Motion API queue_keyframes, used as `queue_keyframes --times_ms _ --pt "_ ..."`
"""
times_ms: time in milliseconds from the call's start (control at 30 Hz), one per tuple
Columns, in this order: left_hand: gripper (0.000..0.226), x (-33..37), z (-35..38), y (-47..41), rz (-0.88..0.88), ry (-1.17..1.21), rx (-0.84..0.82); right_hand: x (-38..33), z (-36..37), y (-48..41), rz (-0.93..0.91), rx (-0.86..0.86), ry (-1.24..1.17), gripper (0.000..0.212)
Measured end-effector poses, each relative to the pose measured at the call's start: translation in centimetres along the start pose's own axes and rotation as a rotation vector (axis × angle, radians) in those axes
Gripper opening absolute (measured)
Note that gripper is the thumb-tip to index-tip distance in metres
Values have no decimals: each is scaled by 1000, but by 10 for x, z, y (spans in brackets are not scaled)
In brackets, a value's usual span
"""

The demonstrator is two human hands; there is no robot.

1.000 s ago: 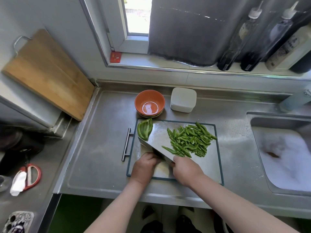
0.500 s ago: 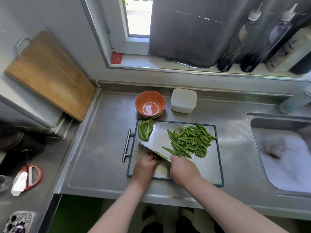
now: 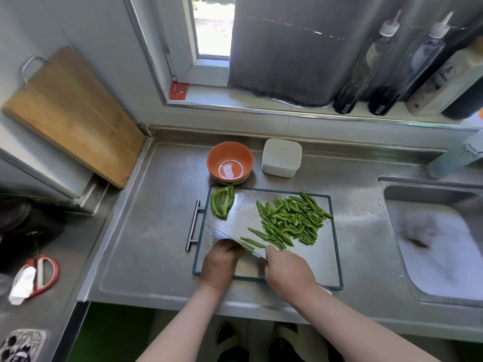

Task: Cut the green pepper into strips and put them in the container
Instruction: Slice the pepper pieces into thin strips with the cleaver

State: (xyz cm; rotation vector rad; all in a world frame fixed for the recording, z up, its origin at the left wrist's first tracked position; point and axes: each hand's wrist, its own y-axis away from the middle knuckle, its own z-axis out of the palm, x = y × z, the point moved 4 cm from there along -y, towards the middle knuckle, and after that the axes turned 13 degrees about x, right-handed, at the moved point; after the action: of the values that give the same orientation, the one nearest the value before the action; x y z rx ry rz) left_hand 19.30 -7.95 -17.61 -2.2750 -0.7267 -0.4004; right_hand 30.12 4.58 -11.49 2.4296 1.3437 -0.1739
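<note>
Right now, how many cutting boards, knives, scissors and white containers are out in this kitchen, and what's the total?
Cutting boards: 2, a wooden board and a steel board
Knife: 1
Scissors: 1
White container: 1
Total: 5

Bare counter (image 3: 154, 218) left of my board (image 3: 321, 262): open passage. Orange bowl (image 3: 235, 155) and white container (image 3: 281, 158) stand just behind its far edge, narrow gap between them.
</note>
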Motion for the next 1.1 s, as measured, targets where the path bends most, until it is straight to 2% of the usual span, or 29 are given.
queue_keyframes --times_ms 67,300,633,767,1000,1100 --pt "52 2 -3 -2 13 10 14 -3 1 5 -10 0 8 4" --pt "53 3 -4 -3 28 -12 26 4 3 11 4 8 30 2" --pt "34 -6 5 1 -17 12 16 3 10 -4 32 -34 -54 5" --pt "10 -8 6 2 -15 7 27 -8 13 -26 74 -85 -85 7" --pt "12 -10 6 1 -25 21 7 7 11 -25 98 -150 -92 10" --pt "12 -10 7 2 -37 20 19 3 12 -30 114 -139 -104 18"
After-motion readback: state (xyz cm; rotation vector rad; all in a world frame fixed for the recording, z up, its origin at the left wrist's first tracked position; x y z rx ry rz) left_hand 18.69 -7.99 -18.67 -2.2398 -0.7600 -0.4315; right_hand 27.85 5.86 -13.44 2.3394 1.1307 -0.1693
